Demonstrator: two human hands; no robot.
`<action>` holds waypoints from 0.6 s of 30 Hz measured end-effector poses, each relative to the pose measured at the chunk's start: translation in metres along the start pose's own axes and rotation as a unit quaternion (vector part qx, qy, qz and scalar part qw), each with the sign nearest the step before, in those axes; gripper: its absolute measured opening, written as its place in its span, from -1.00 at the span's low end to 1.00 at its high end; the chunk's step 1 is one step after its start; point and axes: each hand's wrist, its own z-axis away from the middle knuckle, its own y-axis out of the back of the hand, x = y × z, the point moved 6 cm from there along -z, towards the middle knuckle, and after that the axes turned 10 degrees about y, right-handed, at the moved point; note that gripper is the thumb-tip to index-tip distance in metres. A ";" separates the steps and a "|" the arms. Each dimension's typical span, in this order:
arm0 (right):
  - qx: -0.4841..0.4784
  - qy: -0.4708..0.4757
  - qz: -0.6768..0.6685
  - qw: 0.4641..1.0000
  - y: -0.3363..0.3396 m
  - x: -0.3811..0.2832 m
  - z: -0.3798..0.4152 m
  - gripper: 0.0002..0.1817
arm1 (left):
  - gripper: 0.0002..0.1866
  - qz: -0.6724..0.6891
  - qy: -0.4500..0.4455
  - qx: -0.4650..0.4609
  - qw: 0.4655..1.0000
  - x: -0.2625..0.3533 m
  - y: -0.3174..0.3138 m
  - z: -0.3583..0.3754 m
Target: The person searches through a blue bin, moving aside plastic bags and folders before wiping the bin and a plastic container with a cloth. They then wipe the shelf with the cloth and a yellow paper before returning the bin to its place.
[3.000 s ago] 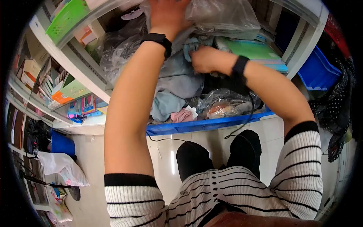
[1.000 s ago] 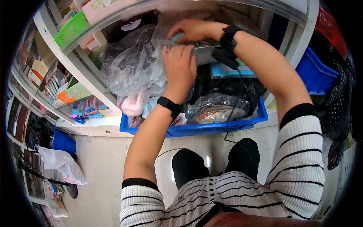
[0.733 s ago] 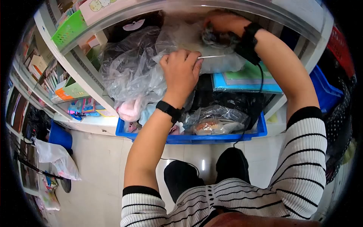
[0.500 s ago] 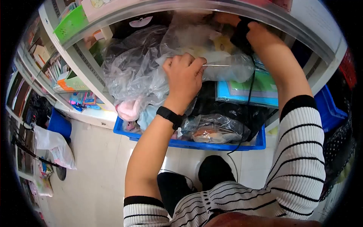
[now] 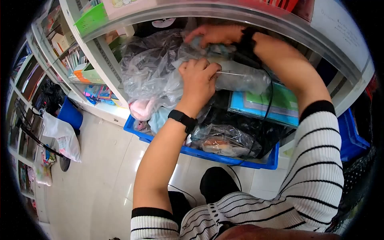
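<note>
from the head view, the left hand (image 5: 199,82) has curled fingers pinching the clear plastic bag (image 5: 246,80), probably so it doesn't slide around while the other hand's in there. right hand (image 5: 212,36) is blurry, fingers kinda spread by a greyish-blue bundle (image 5: 219,49) over the bag, can't tell if they grip it. bag sits just behind the blue bin (image 5: 192,151), likely for easy reach.
</note>
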 end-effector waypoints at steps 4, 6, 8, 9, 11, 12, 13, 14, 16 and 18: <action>-0.123 0.050 -0.097 0.986 0.016 -0.025 0.044 -0.39 | -0.76 -0.023 -0.003 0.008 1.000 0.000 -0.001 0.001; -0.112 0.003 -0.002 0.994 0.044 -0.032 0.051 -0.40 | -0.77 -0.028 0.002 0.007 1.000 0.001 -0.002 0.002; -0.005 -0.059 0.171 0.984 0.078 -0.007 0.064 -0.38 | -0.78 -0.022 0.002 0.010 1.000 0.001 -0.002 0.002; 0.076 -0.106 0.257 0.958 0.093 0.015 0.072 -0.37 | -0.78 -0.014 0.001 0.012 1.000 0.001 -0.002 0.002; 0.204 -0.186 0.353 0.894 0.114 0.063 0.086 -0.35 | -0.79 -0.019 0.002 0.012 1.000 0.000 -0.003 0.002; 0.244 -0.210 0.366 0.873 0.117 0.081 0.087 -0.34 | -0.79 -0.022 0.004 0.010 1.000 0.000 -0.003 0.002; 0.268 -0.226 0.374 0.858 0.118 0.092 0.087 -0.33 | -0.79 -0.023 0.006 0.010 1.000 0.001 -0.004 0.003; 0.282 -0.234 0.377 0.851 0.120 0.103 0.083 -0.32 | -0.80 -0.024 0.012 0.008 1.000 0.001 -0.004 0.002; 0.289 -0.239 0.375 0.848 0.120 0.110 0.071 -0.30 | -0.81 -0.027 0.019 0.003 0.999 0.001 -0.004 0.002; 0.274 -0.229 0.371 0.857 0.119 0.110 0.058 -0.28 | -0.82 -0.025 0.019 0.005 1.000 0.001 -0.004 0.001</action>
